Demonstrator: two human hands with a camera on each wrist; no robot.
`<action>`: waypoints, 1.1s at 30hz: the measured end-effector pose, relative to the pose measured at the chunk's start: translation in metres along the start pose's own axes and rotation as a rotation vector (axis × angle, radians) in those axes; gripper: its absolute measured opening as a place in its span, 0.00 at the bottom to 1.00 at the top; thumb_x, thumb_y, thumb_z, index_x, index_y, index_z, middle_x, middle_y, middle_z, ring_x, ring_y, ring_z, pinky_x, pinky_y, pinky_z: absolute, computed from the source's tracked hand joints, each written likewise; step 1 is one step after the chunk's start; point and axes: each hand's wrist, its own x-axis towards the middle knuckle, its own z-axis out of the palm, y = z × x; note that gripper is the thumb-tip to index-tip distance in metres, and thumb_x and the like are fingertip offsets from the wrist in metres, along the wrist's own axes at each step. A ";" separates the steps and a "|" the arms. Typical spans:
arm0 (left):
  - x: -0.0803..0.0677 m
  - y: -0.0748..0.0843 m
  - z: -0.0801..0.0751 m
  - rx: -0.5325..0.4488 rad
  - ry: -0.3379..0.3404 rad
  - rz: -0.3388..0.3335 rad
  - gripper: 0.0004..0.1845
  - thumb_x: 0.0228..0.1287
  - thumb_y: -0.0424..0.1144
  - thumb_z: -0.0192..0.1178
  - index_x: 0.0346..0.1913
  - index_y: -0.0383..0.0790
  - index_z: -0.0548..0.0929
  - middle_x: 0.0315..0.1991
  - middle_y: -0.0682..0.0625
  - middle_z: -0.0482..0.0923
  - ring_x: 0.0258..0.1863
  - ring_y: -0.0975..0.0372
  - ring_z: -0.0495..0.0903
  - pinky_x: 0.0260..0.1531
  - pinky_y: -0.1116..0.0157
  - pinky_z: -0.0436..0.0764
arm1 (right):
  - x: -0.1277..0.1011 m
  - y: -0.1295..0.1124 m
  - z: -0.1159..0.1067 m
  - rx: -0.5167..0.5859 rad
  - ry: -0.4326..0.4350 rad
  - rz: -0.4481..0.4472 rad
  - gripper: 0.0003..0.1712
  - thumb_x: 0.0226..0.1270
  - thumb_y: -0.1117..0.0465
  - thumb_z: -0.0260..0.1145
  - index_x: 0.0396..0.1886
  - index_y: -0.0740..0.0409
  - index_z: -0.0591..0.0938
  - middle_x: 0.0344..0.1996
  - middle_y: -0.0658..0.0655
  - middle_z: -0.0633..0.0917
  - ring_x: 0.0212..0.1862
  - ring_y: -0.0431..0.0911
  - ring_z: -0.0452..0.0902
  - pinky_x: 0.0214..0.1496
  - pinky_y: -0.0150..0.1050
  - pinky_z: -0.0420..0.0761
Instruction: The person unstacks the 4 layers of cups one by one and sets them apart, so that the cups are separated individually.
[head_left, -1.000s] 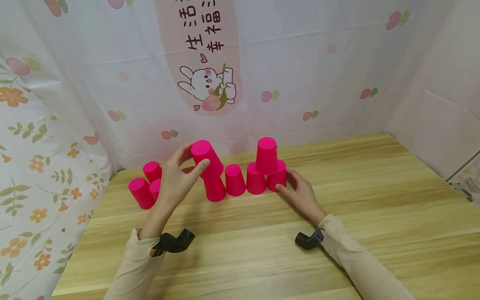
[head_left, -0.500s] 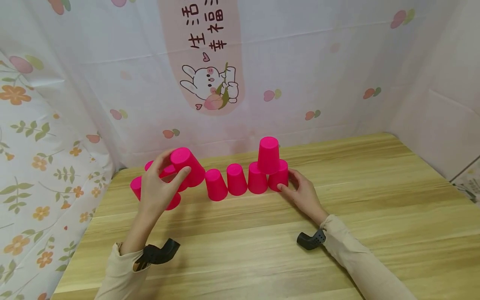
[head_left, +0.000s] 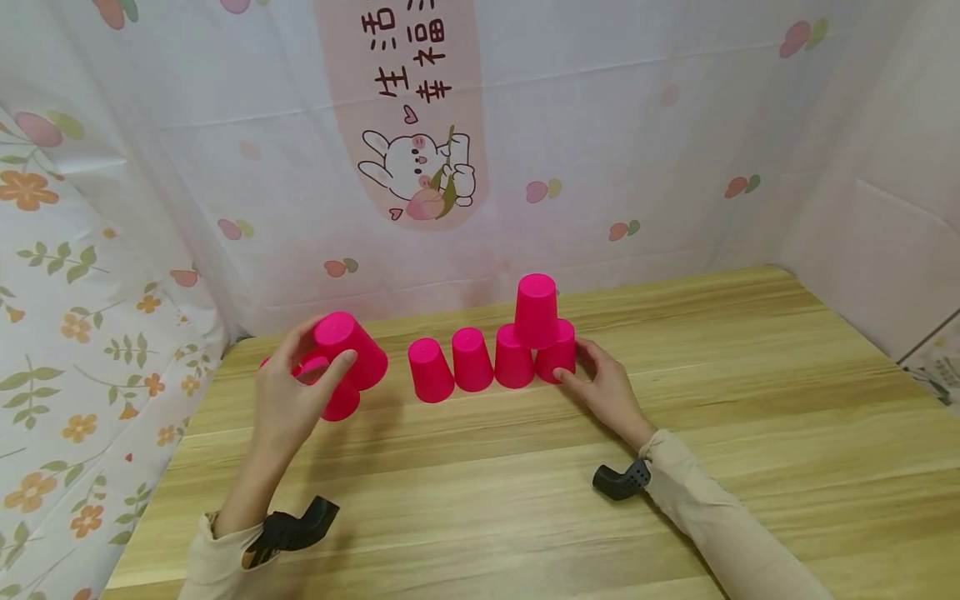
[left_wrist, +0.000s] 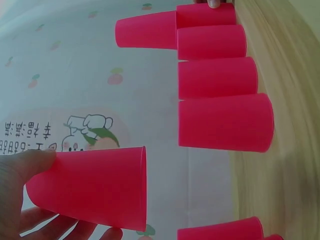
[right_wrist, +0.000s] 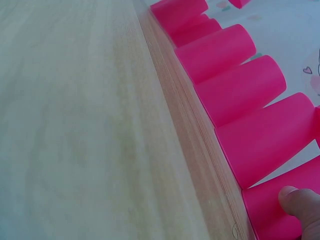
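My left hand [head_left: 288, 404] holds a pink cup [head_left: 351, 354] upside down and tilted, raised at the left, thumb on the near side and fingers round the back. It overlaps a loose pink cup [head_left: 342, 403] below it; other cups there are mostly hidden by the hand. In the middle, upside-down pink cups stand in a row, from an end cup [head_left: 432, 372] on the left to a rightmost cup [head_left: 553, 360]. One upper cup [head_left: 536, 310] bridges the two on the right. My right hand [head_left: 609, 396] grips the rightmost cup at its side, its thumb [right_wrist: 295, 200] on the near face.
The wooden table [head_left: 480, 500] spreads under everything. A white printed cloth [head_left: 637, 125] hangs behind it, and a flowered cloth [head_left: 82, 333] hangs on the left. Black curved devices are strapped to the left wrist [head_left: 292, 529] and the right wrist [head_left: 621, 481].
My left hand has carried its cup left and a little lower, from over the row's left end to over the loose cups. The right hand and the row of cups have stayed in place.
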 end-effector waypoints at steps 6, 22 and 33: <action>-0.009 -0.005 -0.009 0.033 -0.001 -0.023 0.29 0.53 0.33 0.68 0.59 0.39 0.73 0.47 0.47 0.77 0.42 0.70 0.75 0.34 0.79 0.77 | 0.001 0.001 0.000 -0.010 0.003 -0.004 0.35 0.58 0.57 0.69 0.62 0.66 0.68 0.59 0.65 0.73 0.60 0.57 0.68 0.61 0.49 0.68; -0.033 -0.017 -0.034 0.071 0.054 -0.072 0.27 0.53 0.29 0.67 0.58 0.38 0.74 0.48 0.55 0.76 0.43 0.72 0.74 0.34 0.81 0.75 | 0.004 -0.001 0.002 -0.011 0.001 -0.006 0.35 0.58 0.58 0.69 0.62 0.66 0.68 0.59 0.65 0.73 0.60 0.57 0.68 0.61 0.49 0.68; -0.045 -0.024 -0.046 0.084 0.083 -0.115 0.27 0.53 0.29 0.66 0.58 0.36 0.74 0.48 0.57 0.76 0.43 0.74 0.73 0.33 0.82 0.75 | 0.001 -0.001 0.004 -0.010 -0.008 0.007 0.34 0.59 0.58 0.68 0.62 0.66 0.68 0.59 0.65 0.72 0.61 0.57 0.67 0.62 0.48 0.67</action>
